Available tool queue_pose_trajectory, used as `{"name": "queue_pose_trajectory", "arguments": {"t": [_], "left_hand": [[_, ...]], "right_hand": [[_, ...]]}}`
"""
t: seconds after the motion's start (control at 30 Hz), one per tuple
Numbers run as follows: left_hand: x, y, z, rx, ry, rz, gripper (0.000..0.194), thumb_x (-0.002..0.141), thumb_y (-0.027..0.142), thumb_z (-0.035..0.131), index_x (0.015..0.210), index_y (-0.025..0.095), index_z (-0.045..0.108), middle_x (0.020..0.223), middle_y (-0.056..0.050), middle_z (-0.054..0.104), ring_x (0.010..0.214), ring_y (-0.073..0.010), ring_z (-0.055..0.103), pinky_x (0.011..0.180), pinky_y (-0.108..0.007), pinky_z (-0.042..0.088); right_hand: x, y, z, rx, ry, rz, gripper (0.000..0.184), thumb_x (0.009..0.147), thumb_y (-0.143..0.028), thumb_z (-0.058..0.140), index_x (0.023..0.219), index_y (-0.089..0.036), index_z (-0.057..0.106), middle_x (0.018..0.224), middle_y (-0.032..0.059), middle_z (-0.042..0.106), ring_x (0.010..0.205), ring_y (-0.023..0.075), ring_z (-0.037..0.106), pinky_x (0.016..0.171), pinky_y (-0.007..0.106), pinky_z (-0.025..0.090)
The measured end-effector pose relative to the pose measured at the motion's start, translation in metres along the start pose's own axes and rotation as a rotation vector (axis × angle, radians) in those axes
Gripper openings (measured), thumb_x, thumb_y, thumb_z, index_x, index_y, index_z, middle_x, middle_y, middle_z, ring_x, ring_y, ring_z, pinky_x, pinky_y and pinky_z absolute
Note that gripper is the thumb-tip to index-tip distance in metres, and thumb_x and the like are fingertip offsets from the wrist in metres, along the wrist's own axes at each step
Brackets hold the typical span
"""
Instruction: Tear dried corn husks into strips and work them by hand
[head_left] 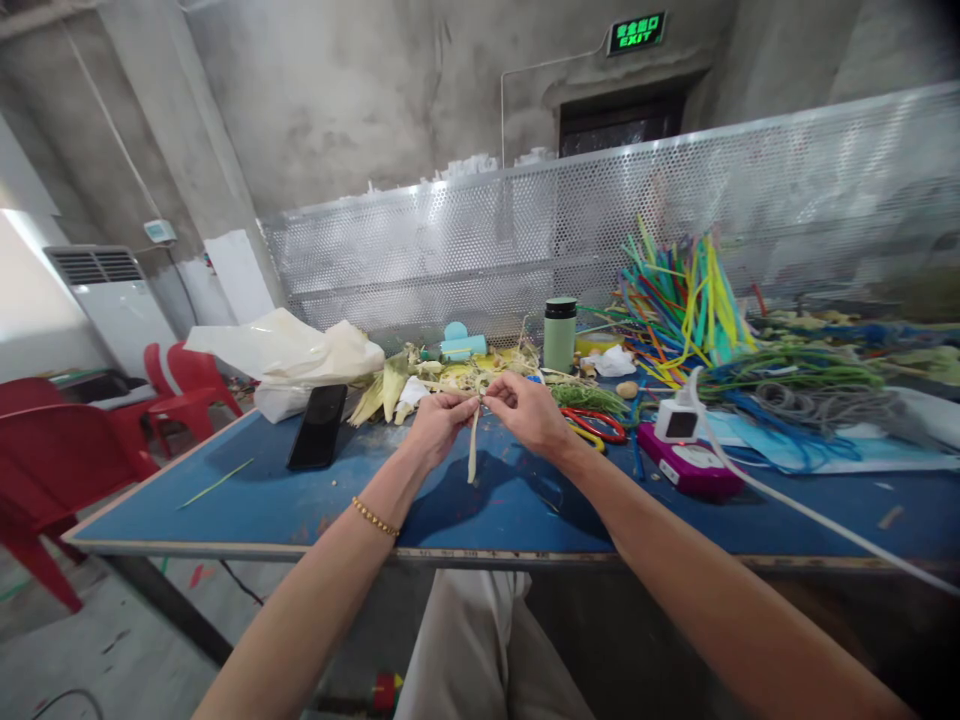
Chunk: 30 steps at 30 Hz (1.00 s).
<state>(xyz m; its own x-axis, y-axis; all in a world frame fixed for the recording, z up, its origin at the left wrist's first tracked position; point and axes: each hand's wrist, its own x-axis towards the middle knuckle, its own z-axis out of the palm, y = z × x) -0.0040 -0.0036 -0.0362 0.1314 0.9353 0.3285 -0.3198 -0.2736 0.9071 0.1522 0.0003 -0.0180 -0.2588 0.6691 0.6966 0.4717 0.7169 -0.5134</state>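
Note:
Over the middle of the blue table [247,500], my left hand [442,425] and my right hand [529,410] meet fingertip to fingertip. Both are closed in a pinch on a pale, dried husk strip [472,455], whose lower end hangs down above the tabletop. The part between my fingers is mostly hidden. Behind my hands lies a heap of yellowish dried husks [390,385]. Red-handled scissors [600,425] lie just right of my right hand, partly over a yellow loop [589,437].
A black phone [318,428] and a white plastic bag [300,355] lie left. A green thermos [559,337] stands at the back. Rightward are a purple box [694,465], a white cable [795,495] and bundled coloured strips [690,300]. A perforated metal panel [420,250] borders the table.

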Motion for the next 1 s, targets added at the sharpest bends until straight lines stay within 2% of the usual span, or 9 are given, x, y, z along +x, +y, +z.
{"name": "queue_pose_trajectory", "arguments": {"t": [0.23, 0.7, 0.87, 1.0], "left_hand": [[-0.0049, 0.0062, 0.0019, -0.031, -0.020, -0.029, 0.026, 0.055, 0.030, 0.084, 0.058, 0.010, 0.069, 0.055, -0.004, 0.059, 0.054, -0.0097, 0.048, 0.057, -0.026, 0.036], [-0.0043, 0.0061, -0.0054, 0.042, -0.114, 0.053, 0.024, 0.062, 0.032, 0.080, 0.063, 0.011, 0.069, 0.059, -0.003, 0.057, 0.058, -0.0093, 0.047, 0.058, -0.025, 0.036], [-0.0050, 0.0079, -0.0037, 0.068, -0.136, 0.081, 0.025, 0.064, 0.033, 0.079, 0.066, 0.010, 0.069, 0.063, -0.004, 0.059, 0.064, -0.0109, 0.049, 0.065, -0.026, 0.037], [-0.0035, 0.0063, -0.0030, 0.091, -0.102, 0.102, 0.024, 0.063, 0.032, 0.080, 0.065, 0.011, 0.068, 0.064, -0.003, 0.059, 0.064, -0.0109, 0.048, 0.065, -0.026, 0.036]], "right_hand": [[-0.0012, -0.0035, -0.0050, 0.060, -0.031, -0.015, 0.005, 0.079, -0.021, 0.057, 0.077, -0.017, 0.060, 0.068, 0.0005, 0.062, 0.059, 0.0110, 0.053, 0.057, 0.022, 0.041], [-0.0011, -0.0027, -0.0068, 0.066, -0.031, -0.028, 0.010, 0.078, -0.027, 0.060, 0.076, -0.017, 0.058, 0.060, -0.0031, 0.053, 0.054, 0.0097, 0.046, 0.055, 0.022, 0.037], [-0.0016, -0.0034, -0.0056, 0.046, -0.023, -0.028, 0.009, 0.078, -0.027, 0.060, 0.078, -0.017, 0.059, 0.062, -0.0023, 0.056, 0.055, 0.0101, 0.047, 0.055, 0.023, 0.038], [-0.0006, -0.0044, -0.0028, 0.050, 0.004, -0.017, 0.008, 0.076, -0.025, 0.060, 0.079, -0.017, 0.061, 0.065, -0.0005, 0.060, 0.057, 0.0108, 0.051, 0.058, 0.023, 0.041]]}}
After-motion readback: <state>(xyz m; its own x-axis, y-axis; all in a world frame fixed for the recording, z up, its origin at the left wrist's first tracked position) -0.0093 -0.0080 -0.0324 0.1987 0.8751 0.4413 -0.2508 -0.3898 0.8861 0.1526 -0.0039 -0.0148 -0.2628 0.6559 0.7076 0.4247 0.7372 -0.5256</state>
